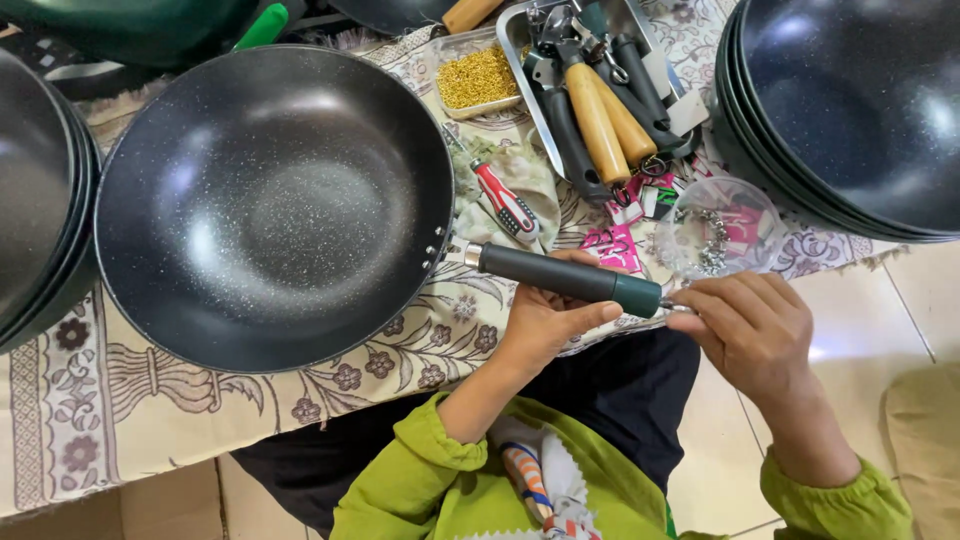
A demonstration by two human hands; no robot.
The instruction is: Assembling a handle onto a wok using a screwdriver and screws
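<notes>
basically the left hand (pixel 545 322) grips the dark green handle (pixel 568 275) against the wok (pixel 272 205) while the right hand (pixel 752 330) pinches something at its end, probably a screw; best kept square and steady.

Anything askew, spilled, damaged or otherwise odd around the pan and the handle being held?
Nothing stands out. The left hand steadies the dark green handle against the black pan, the right hand is at the handle's end. The gold screws sit inside their tray, and the red screwdriver lies flat on the cloth.
</notes>
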